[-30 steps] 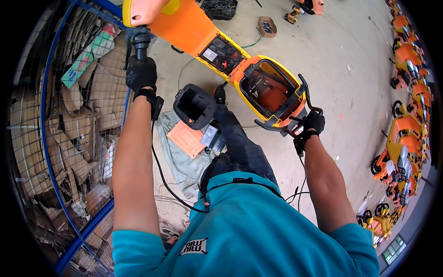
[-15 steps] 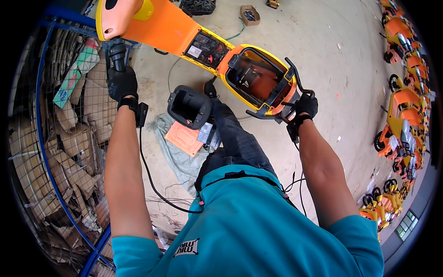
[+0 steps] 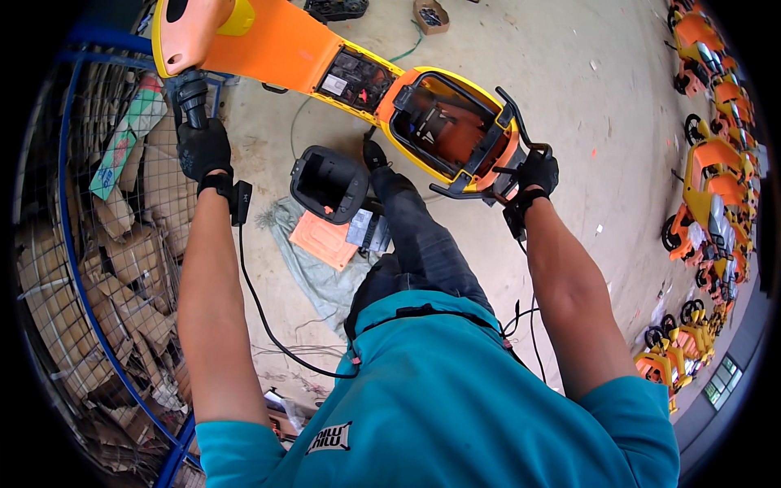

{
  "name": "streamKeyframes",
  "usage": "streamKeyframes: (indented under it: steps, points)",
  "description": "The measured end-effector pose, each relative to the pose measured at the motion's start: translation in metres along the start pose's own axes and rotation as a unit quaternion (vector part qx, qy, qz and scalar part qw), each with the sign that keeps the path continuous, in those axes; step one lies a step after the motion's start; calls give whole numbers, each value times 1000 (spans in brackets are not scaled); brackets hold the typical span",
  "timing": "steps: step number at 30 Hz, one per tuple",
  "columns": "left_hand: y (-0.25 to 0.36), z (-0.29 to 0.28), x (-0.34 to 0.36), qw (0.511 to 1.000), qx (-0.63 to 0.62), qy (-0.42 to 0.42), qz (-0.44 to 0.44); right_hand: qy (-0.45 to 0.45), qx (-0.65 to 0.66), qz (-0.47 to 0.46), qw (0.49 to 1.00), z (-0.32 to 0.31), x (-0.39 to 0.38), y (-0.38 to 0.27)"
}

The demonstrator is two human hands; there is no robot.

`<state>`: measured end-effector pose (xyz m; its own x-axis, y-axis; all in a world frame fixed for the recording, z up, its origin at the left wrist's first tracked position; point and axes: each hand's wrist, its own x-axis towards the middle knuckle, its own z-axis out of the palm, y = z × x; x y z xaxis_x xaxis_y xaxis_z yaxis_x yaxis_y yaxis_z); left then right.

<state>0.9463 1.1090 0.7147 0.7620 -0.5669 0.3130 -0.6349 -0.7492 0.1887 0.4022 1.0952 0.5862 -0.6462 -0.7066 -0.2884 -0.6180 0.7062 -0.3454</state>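
Note:
An orange and yellow scooter [image 3: 268,49] stands across the space ahead of me. Its seat is off, so a dark under-seat cavity [image 3: 447,130] and a compartment of electrical parts [image 3: 356,80] lie exposed. My left hand [image 3: 203,150], in a black glove, is wrapped round the black handlebar grip [image 3: 193,102]. At the other end, my gloved right hand [image 3: 537,171] is closed on the black rear grab rail [image 3: 512,114]. A black plastic bin [image 3: 329,185] rests on the floor by my leg, between both arms. Beside it lie an orange panel [image 3: 324,240] and grey pieces.
On the left, a blue-framed mesh cage [image 3: 69,203] holds flattened cardboard [image 3: 130,276]. A row of orange and yellow scooters [image 3: 716,187] lines the right. A small cardboard box of parts [image 3: 431,16] sits far ahead. A pale sheet [image 3: 301,268] covers floor near my feet.
The scooter and the floor items ahead appear slightly farther up and left in the picture, with the view shifting a little. Both hands keep their holds.

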Motion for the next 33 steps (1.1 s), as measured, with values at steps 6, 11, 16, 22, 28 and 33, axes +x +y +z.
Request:
streamKeyframes:
  steps: [6, 11, 16, 22, 28, 33]
  points:
    - [1, -1, -1, 1000, 1, 9, 6, 1, 49, 27, 998, -3, -2, -3]
    - [-3, 2, 2, 1000, -2, 7, 10, -4, 59, 45, 997, -5, -3, -8]
    - [-3, 1, 2, 1000, -10, 0, 12, 19, 41, 21, 999, -5, -7, -9]
    - [3, 1, -1, 1000, -12, -5, 27, 40, 15, -27, 999, 2, 5, 7]
    - [-2, 2, 3, 999, -5, -29, 16, 14, 37, -14, 999, -11, -9, -7]
    - [-20, 9, 21, 996, 24, -52, 64, -20, 104, 24, 994, -12, -6, -8]
